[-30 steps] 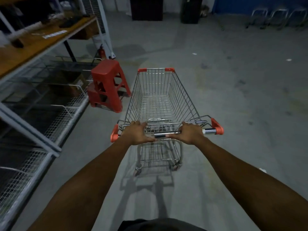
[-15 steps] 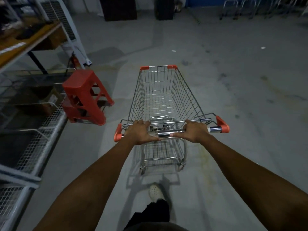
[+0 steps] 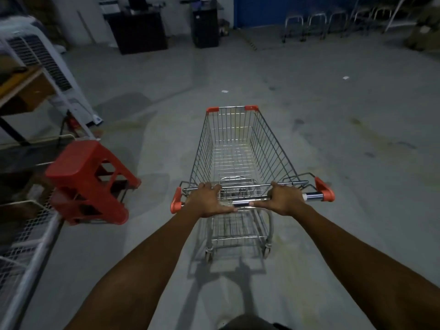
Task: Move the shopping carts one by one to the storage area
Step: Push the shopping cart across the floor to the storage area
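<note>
Head camera looks down on a dim concrete floor (image 3: 357, 144), smooth and blotched with stains. Along the floor's left edge runs a white wire-mesh rack (image 3: 31, 236), cut off by the frame, and what it carries is too dark to make out. Just beside it sits a red moulded-plastic stool (image 3: 81, 167) with a flat squarish top and slotted sides. The shopping cart (image 3: 238, 151) stands mid-floor, a tapering chrome wire basket with orange corner caps, its wheels partly hidden beneath. The left hand (image 3: 209, 198) has its fingers clamped over the handle bar (image 3: 313, 196), thumb laid along it. The right hand (image 3: 283, 198) grips the same bar likewise. Near the floor's far right corner, tubular metal frames (image 3: 314, 25) stand blurred against a blue wall.
</note>
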`<action>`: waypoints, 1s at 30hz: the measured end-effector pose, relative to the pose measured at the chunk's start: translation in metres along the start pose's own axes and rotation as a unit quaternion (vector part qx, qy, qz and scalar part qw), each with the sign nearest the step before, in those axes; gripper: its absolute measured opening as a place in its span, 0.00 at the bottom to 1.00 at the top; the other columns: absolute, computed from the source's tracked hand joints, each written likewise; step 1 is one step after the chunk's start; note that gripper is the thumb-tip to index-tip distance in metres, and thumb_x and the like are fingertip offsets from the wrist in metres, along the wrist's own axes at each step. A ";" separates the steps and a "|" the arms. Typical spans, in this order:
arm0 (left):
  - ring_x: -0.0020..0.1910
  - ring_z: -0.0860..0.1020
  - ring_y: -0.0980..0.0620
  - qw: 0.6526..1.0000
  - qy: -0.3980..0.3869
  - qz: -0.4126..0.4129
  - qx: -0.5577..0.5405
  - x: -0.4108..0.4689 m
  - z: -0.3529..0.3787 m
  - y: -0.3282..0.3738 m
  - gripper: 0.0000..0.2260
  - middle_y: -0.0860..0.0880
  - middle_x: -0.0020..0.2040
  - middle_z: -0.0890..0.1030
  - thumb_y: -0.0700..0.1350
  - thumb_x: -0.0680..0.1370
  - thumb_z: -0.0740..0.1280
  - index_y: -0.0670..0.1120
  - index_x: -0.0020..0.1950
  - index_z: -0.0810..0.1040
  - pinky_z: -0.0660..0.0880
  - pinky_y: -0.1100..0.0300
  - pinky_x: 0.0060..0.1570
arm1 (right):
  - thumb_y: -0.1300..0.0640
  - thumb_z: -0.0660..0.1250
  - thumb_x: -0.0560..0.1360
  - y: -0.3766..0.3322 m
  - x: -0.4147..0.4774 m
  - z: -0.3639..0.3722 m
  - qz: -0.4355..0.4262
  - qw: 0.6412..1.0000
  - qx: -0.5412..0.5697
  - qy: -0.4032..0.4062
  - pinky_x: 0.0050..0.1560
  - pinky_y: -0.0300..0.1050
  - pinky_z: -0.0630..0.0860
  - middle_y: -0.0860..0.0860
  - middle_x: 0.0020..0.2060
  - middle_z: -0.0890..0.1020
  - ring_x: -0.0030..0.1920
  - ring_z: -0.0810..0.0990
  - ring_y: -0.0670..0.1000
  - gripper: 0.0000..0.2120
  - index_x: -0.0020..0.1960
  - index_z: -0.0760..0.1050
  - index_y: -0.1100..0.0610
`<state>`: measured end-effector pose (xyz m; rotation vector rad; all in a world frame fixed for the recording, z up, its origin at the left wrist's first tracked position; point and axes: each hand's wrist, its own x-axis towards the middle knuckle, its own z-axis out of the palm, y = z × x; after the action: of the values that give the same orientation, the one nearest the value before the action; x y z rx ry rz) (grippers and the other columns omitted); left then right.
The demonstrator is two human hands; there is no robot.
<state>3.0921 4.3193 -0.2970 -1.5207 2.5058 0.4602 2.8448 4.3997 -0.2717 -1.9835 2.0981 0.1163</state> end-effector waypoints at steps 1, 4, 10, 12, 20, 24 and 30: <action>0.75 0.61 0.40 1.000 -0.001 0.005 0.000 0.015 -0.004 0.001 0.50 0.42 0.76 0.64 0.80 0.65 0.61 0.52 0.80 0.57 0.65 0.40 0.70 | 0.11 0.40 0.52 0.007 0.013 -0.004 0.003 1.000 0.000 -0.003 0.54 0.51 0.74 0.53 0.68 0.75 0.58 0.79 0.56 0.58 0.53 0.82 0.53; 0.74 0.62 0.40 1.000 -0.002 0.014 0.007 0.058 -0.016 0.005 0.51 0.41 0.76 0.65 0.80 0.65 0.59 0.52 0.79 0.58 0.66 0.40 0.69 | 0.11 0.38 0.50 0.025 0.047 -0.018 0.007 1.000 -0.003 -0.005 0.57 0.52 0.74 0.53 0.71 0.73 0.61 0.78 0.58 0.64 0.59 0.81 0.54; 0.74 0.62 0.40 1.000 -0.001 0.025 0.019 0.159 -0.046 0.012 0.51 0.41 0.76 0.65 0.80 0.65 0.60 0.52 0.79 0.58 0.65 0.41 0.70 | 0.17 0.51 0.62 0.071 0.134 -0.040 0.022 0.999 -0.022 -0.007 0.58 0.52 0.75 0.55 0.67 0.76 0.61 0.78 0.59 0.52 0.64 0.78 0.57; 0.74 0.62 0.40 0.999 0.001 0.026 0.023 0.196 -0.057 0.015 0.50 0.42 0.76 0.65 0.80 0.65 0.60 0.51 0.79 0.58 0.66 0.41 0.70 | 0.16 0.48 0.61 0.090 0.169 -0.045 0.015 1.000 -0.026 0.000 0.58 0.52 0.74 0.54 0.70 0.74 0.61 0.78 0.59 0.51 0.60 0.81 0.55; 0.74 0.64 0.42 0.999 0.008 0.027 0.017 0.346 -0.102 0.034 0.50 0.43 0.75 0.66 0.80 0.65 0.60 0.54 0.79 0.58 0.68 0.41 0.68 | 0.11 0.39 0.56 0.172 0.306 -0.070 0.014 0.999 -0.037 0.023 0.51 0.50 0.77 0.52 0.64 0.78 0.54 0.80 0.56 0.58 0.53 0.83 0.53; 0.74 0.63 0.43 0.999 0.018 0.020 0.022 0.412 -0.123 0.046 0.49 0.44 0.75 0.67 0.79 0.65 0.62 0.53 0.79 0.60 0.68 0.41 0.68 | 0.12 0.39 0.58 0.207 0.360 -0.089 0.015 0.999 -0.025 0.041 0.52 0.50 0.77 0.51 0.62 0.78 0.55 0.80 0.55 0.57 0.59 0.81 0.52; 0.67 0.68 0.45 0.996 0.059 0.058 0.015 0.515 -0.152 0.050 0.53 0.46 0.69 0.73 0.85 0.59 0.55 0.51 0.73 0.70 0.72 0.44 0.63 | 0.14 0.41 0.59 0.252 0.446 -0.115 0.043 0.998 -0.023 0.044 0.65 0.60 0.71 0.56 0.75 0.66 0.72 0.67 0.61 0.52 0.59 0.79 0.49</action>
<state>2.8103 3.8589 -0.3027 -1.4388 2.6890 0.3567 2.5626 3.9575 -0.2946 -1.9586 2.2556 0.0965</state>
